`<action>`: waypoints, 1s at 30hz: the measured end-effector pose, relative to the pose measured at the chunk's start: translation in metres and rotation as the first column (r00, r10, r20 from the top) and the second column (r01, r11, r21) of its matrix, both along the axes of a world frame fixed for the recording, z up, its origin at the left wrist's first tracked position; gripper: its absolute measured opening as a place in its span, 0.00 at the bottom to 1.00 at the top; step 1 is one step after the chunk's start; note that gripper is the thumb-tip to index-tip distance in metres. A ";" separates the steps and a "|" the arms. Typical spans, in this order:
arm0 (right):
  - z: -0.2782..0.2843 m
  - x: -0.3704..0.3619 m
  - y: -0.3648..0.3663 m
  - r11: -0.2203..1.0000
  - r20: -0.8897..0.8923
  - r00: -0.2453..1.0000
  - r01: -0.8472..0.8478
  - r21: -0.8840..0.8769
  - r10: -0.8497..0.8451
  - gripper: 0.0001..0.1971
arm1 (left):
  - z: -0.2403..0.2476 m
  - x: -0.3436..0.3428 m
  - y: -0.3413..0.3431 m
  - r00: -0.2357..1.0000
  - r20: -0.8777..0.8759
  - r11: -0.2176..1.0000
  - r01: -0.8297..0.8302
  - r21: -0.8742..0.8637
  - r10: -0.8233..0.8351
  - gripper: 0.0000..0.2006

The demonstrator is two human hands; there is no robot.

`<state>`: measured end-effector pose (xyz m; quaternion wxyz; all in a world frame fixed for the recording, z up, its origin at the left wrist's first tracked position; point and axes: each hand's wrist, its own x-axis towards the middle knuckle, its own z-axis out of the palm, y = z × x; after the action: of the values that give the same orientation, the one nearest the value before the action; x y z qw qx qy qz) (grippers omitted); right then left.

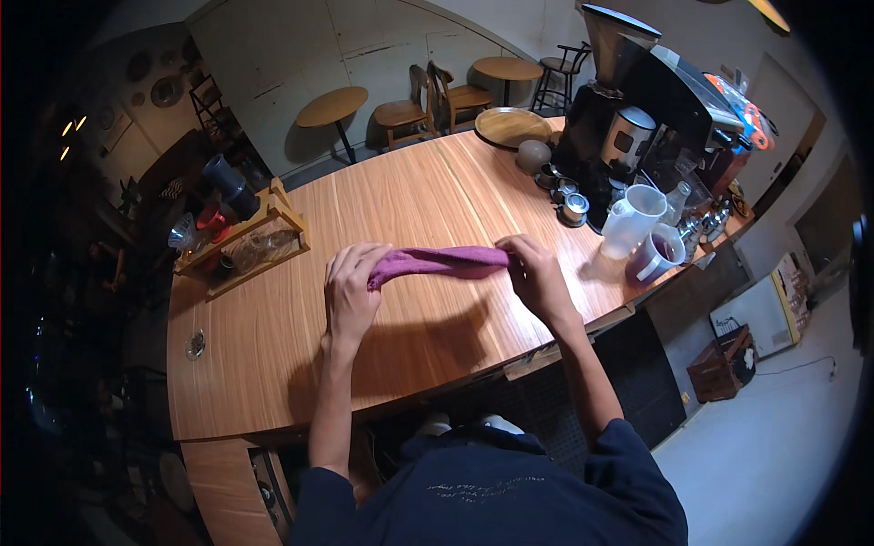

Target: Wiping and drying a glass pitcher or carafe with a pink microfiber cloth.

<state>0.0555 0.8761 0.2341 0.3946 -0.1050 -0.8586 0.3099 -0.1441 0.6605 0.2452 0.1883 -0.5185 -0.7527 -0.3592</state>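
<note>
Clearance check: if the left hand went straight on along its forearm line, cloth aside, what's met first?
Nothing apparent: ahead of the left hand, holding the purple cloth, the way looks free over the wooden counter to its far edge. Height is unclear.

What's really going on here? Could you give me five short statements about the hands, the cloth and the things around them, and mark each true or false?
1. The left hand and the right hand both hold the purple cloth. True.
2. The cloth lies flat on the counter. False: it spans between the two hands, held above the counter.
3. A round tray sits toward the counter's far edge. True.
4. The wooden rack stands to the person's right of both hands. False: the wooden rack is on the left.
5. Two round tables stand beyond the counter. True.
</note>
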 end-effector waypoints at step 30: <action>-0.201 -0.079 -0.009 0.931 0.640 0.689 0.149 0.334 -0.340 0.40 | -0.177 -0.036 0.036 0.928 0.368 0.710 0.217 -0.670 0.064 0.55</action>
<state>-0.0239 0.8675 0.0336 0.0957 -0.2750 -0.9533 0.0797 -0.1804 0.6968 0.0684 -0.1805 -0.5062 -0.8308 -0.1447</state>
